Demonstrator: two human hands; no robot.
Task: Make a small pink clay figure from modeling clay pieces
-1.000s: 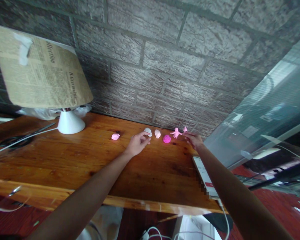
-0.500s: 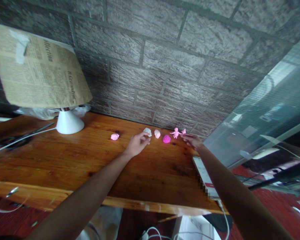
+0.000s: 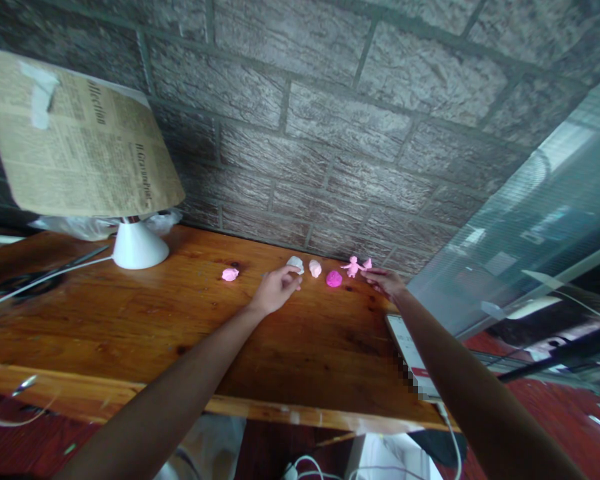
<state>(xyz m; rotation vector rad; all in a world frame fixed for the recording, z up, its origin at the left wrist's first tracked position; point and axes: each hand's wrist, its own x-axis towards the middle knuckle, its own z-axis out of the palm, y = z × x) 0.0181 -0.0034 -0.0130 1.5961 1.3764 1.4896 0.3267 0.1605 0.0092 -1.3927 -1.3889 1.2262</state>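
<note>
My left hand point(image 3: 276, 291) rests over the table with fingers curved and thumb apart. Its fingertips overlap the near edge of a white clay lump point(image 3: 295, 262); whether they touch it I cannot tell. Beside that lie a pale pink clay lump point(image 3: 315, 268) and a bright magenta clay lump point(image 3: 334, 279). A small pink clay figure point(image 3: 353, 267) with a round head and outstretched arms stands near the wall. At its right side my right hand point(image 3: 386, 283) has its fingertips closed on a small pointed pink clay piece point(image 3: 367, 264). Another pink clay lump point(image 3: 230, 274) sits farther left.
A lamp point(image 3: 140, 247) with a newsprint shade stands at the left on the wooden table point(image 3: 130, 320), near black scissors point(image 3: 30, 283). Under my right forearm lies a phone point(image 3: 405, 340) with a white cable. A brick wall point(image 3: 300, 167) closes off the back.
</note>
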